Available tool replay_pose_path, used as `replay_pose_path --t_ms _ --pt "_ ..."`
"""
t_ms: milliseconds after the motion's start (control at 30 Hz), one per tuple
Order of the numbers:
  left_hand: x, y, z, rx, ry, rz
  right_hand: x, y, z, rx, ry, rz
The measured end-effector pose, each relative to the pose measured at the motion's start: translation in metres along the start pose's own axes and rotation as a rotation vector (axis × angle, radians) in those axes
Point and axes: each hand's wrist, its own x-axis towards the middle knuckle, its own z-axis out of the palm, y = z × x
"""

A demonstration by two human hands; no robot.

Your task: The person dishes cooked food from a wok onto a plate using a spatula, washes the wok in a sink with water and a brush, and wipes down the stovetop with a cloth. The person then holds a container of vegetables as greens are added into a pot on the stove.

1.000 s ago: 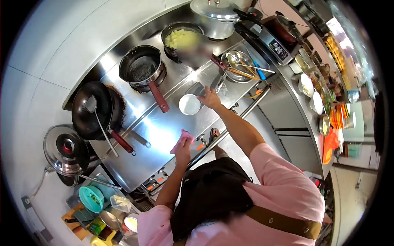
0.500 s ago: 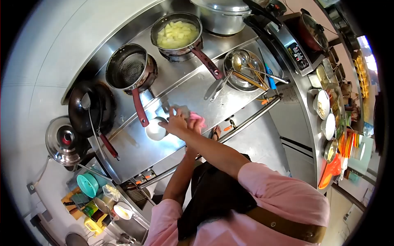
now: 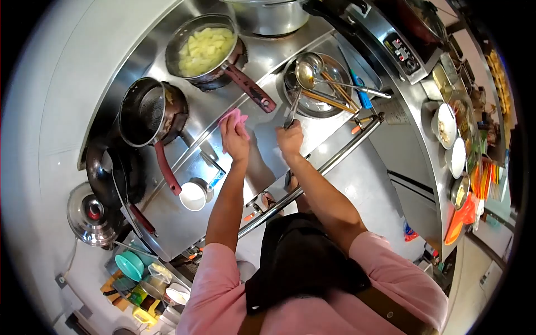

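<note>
My left hand (image 3: 235,144) presses a crumpled pink cloth (image 3: 235,122) on the steel counter, below the handle of the pan of pale yellow chunks (image 3: 206,51). My right hand (image 3: 290,138) is closed around the handle of a metal utensil (image 3: 292,111) that leans up toward the metal bowl. Ladles and wooden chopsticks (image 3: 329,99) lie across that metal bowl (image 3: 338,71). A white bowl (image 3: 193,196) stands to the left of my left hand, with a blue-and-white item (image 3: 215,178) beside it.
An empty dark saucepan (image 3: 142,114) sits on the left burner, its handle reaching toward the white bowl. A wok (image 3: 100,167) and a glass lid (image 3: 89,215) are further left. A metal rail (image 3: 312,184) runs along the counter's front. Bowls of food (image 3: 445,126) stand at right.
My hands have moved apart. The left has gone up with the pink cloth, and the right has moved right and taken hold of the utensil. The view has shifted.
</note>
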Motion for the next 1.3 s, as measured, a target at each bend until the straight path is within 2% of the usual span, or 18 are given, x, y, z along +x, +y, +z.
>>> replay_pose_path --t_ms 67,100,133,200,233,333,467,567,667,833,933,1033,1067,1133,1200,1233,1267,1300 --pt "0.017 0.008 0.026 -0.077 -0.042 0.080 -0.002 0.004 -0.037 0.071 -0.022 -0.132" --pt "0.025 0.014 0.038 -0.116 -0.061 0.114 -0.003 -0.008 -0.064 0.095 -0.103 -0.096" --pt "0.036 0.016 0.050 -0.162 -0.203 0.089 -0.004 -0.017 -0.090 0.121 -0.186 -0.059" --pt "0.058 0.023 0.066 -0.254 -0.487 0.049 0.018 -0.006 -0.124 0.020 -0.240 -0.186" --pt "0.069 0.051 0.050 -0.375 -0.470 0.156 0.025 -0.009 -0.142 -0.010 -0.312 -0.159" --pt "0.050 0.050 0.043 -0.431 -0.663 0.112 0.036 -0.015 -0.175 -0.067 -0.402 -0.154" --pt "-0.011 0.078 0.050 -0.404 -0.579 0.195 0.040 -0.018 -0.193 -0.100 -0.372 -0.180" --pt "-0.059 0.111 0.060 -0.569 -0.623 0.108 0.045 -0.018 -0.192 -0.086 -0.383 -0.136" --pt "-0.083 0.136 0.056 -0.424 -0.655 0.266 0.046 -0.012 -0.188 -0.098 -0.397 -0.163" --pt "-0.095 0.105 0.006 -0.369 -0.779 0.393 0.030 -0.016 -0.175 -0.051 -0.333 -0.154" --pt "-0.119 0.069 -0.044 -0.299 -0.792 0.367 0.021 -0.018 -0.168 -0.052 -0.382 -0.138" --pt "-0.132 0.040 -0.096 -0.309 -0.809 0.334 0.023 -0.006 -0.157 -0.042 -0.352 -0.214" --pt "-0.137 0.035 -0.108 -0.360 -0.780 0.178 0.032 0.000 -0.153 -0.062 -0.348 -0.250" --pt "-0.142 0.019 -0.116 -0.465 -0.702 -0.136 0.023 -0.014 -0.155 -0.052 -0.363 -0.155" --pt "-0.130 0.004 -0.103 -0.683 -0.401 -0.595 0.013 -0.026 -0.160 0.000 -0.392 -0.115" --pt "-0.092 0.036 -0.120 -0.703 -0.271 -0.759 0.010 -0.029 -0.161 0.009 -0.406 -0.110" --pt "-0.073 0.013 -0.105 -0.610 -0.076 -0.520 0.009 -0.031 -0.160 0.017 -0.418 -0.103" --pt "-0.037 0.032 -0.108 -0.495 0.160 -0.316 0.014 -0.028 -0.158 0.005 -0.431 -0.107"
